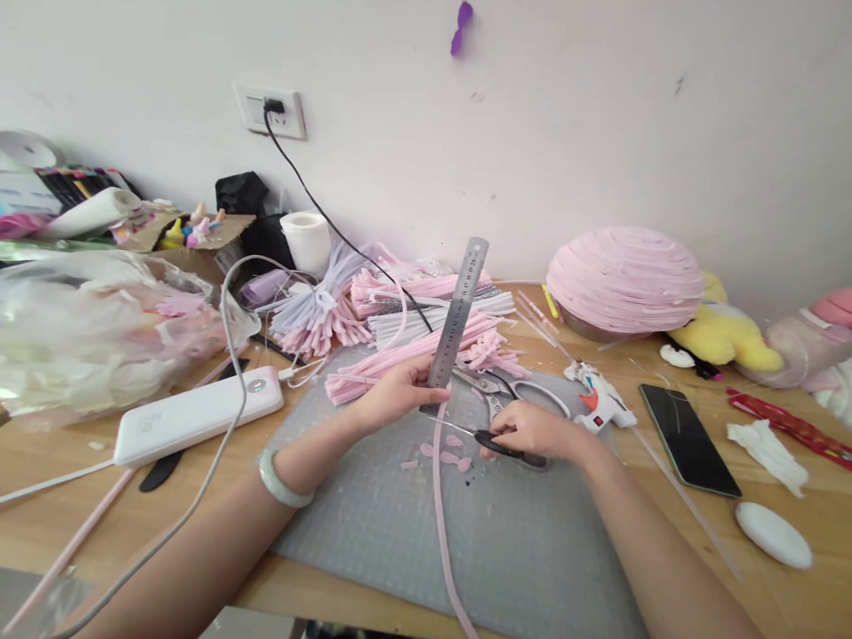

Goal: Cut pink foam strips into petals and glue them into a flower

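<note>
Two hands work near the middle of the frame, and I have both grips closed. My left hand [398, 392] pinches the lower end of a steel ruler [460, 308], which stands nearly upright, and a pink strip [443, 532] runs from those fingertips down to the bottom edge. My right hand [536, 431] grips black-handled scissors [502, 450], their blades reaching across at the strip, just below the left fingertips. Small pink scraps [450, 457] lie underneath on a grey cutting mat [524, 550], which covers part of the wooden tabletop [331, 592].

Behind my hands I see pink and white fuzzy stems [367, 379] in bundles. Right of centre sit a pink dome [626, 279] and a glue gun [603, 402], with a dark phone [690, 440] beyond the gun. At left, a white power bank [198, 416] lies near a bulging plastic bag [78, 336].
</note>
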The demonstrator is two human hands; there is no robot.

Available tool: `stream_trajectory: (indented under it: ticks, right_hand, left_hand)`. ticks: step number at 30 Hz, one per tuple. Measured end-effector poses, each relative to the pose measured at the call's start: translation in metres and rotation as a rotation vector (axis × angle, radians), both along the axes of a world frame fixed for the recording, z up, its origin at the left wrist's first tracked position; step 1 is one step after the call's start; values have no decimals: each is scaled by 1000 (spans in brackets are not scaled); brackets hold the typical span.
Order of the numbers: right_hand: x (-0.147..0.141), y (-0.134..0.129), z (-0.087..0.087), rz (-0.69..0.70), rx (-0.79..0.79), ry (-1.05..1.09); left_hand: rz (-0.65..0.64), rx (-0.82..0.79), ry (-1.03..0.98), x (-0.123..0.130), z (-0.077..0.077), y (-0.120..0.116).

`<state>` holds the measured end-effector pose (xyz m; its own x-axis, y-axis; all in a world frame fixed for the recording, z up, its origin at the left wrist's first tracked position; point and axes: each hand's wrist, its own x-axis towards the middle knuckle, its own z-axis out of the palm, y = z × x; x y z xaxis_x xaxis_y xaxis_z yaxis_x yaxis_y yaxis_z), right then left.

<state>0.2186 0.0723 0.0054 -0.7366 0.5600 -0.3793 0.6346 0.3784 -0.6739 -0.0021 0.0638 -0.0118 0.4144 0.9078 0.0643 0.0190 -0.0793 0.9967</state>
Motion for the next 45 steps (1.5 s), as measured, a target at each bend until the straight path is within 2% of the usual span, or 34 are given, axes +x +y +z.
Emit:
stream_trajectory:
  ticks: [5,10,15,22,35,37,45]
  right_hand:
    - [0,1,0,-45,-9,39]
    - [-1,4,2,-55,31,24]
    - [-2,6,5,-5,54,-19]
    - [-5,6,6,-23,108,-81]
    - [-5,0,2,-117,215,-150]
    - [-7,-2,4,-113,252,-178]
    - [-15,-14,12,-115,566,-349]
  left_hand:
    - [44,22,43,-1,-2,1]
    - [135,132,129,-3,-7,6]
    - [131,176,163,-3,-16,9]
    - [148,204,173,-3,-27,11]
    - [230,117,118,1,-26,9]
    - [249,85,86,3,-25,8]
    - [337,28,9,6,-19,6]
